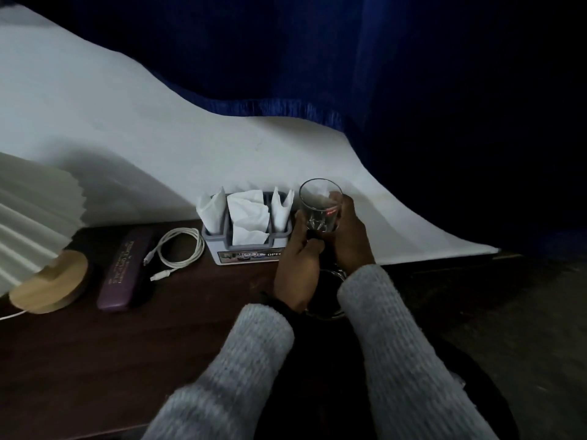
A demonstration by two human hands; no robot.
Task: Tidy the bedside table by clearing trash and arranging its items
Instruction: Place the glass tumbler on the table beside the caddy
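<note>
A clear drinking glass with a small red mark is upright at the right end of the dark wooden bedside table. My right hand wraps its right side and my left hand grips its base from the left. Whether the glass rests on the table or is lifted I cannot tell. Just left of it stands a grey tissue holder with white tissues sticking up. A round dark object lies partly hidden under my wrists.
A coiled white cable lies left of the holder. A purple case sits beside it. A pleated white lamp with a round wooden base stands at far left. White wall and a blue curtain rise behind.
</note>
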